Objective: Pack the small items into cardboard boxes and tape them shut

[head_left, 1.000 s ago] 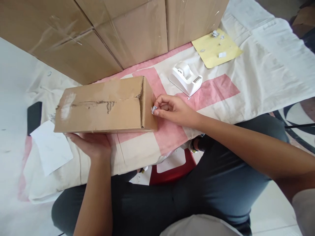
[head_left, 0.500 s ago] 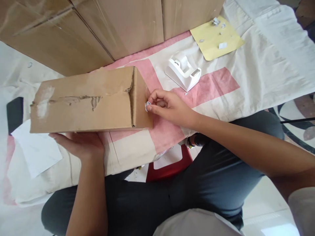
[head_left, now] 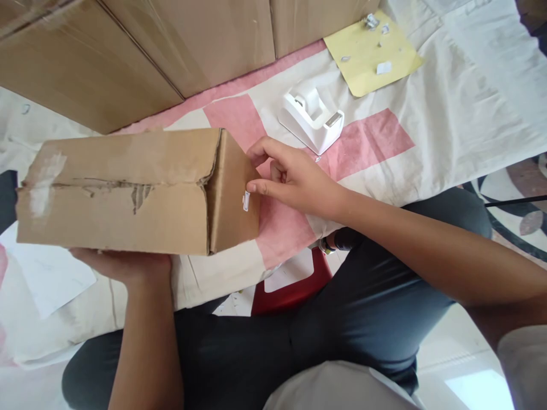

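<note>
A brown cardboard box [head_left: 115, 210], with a torn, creased top seam and a whitish smear, is tilted so that its right end face shows. My left hand [head_left: 128, 265] holds it from below along the near side; most of its fingers are hidden under the box. A small white label with a dark outline [head_left: 246, 200] lies against the end face. Beside it is my right hand [head_left: 299, 179], its thumb tip at the label's upper end and its index finger near the face's far edge. Thumb and index finger are spread apart with nothing pinched between them.
Large taped cartons [head_left: 222, 40] stand along the back. A white tape dispenser [head_left: 314, 122] sits right of the box, near a yellow sheet [head_left: 363, 74] with paper scraps. White paper [head_left: 55, 279] and a dark flat object [head_left: 7, 196] lie left. Pink-and-white cloth [head_left: 286, 236] covers the surface.
The box has shifted left and tilted, showing more of its end face. My right thumb and index finger have parted from their pinch on the label, which now rests against the box.
</note>
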Available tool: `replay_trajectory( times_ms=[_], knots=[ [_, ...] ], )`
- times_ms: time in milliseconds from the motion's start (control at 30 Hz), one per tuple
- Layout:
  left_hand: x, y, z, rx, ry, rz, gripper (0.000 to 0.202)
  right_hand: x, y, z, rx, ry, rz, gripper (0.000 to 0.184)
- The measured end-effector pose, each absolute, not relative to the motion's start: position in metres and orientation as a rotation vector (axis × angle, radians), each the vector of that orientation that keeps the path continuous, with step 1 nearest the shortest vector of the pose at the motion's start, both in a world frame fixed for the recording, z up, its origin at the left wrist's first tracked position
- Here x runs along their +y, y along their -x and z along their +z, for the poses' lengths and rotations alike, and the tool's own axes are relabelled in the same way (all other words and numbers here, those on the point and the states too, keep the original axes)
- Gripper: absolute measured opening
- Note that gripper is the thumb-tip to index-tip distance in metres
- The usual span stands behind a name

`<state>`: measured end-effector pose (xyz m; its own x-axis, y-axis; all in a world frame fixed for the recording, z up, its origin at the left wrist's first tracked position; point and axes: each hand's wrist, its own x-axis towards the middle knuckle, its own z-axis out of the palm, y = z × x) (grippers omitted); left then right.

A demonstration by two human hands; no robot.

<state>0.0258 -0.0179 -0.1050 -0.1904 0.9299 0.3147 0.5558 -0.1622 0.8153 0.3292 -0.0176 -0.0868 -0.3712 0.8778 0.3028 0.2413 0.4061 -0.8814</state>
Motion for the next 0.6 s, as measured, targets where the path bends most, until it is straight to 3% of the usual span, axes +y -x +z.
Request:
replay_trajectory(
  times_ms=[100,300,600],
  knots=[
    [-0.018,-0.021,-0.104,1.623,-1.526,1.383,0.069,-0.018,-0.33,-0.086,-1.859,0.946,0.983,0.018],
    [-0.019,-0.015,-0.102,1.558,-1.515,1.41,0.064,-0.019,-0.328,-0.091,-1.948,0.859,1.019,0.045],
    [-0.018,-0.014,-0.097,1.513,-1.581,1.359,0.077,-0.02,-0.332,-0.089,-1.937,0.811,1.078,0.025]
  ],
)
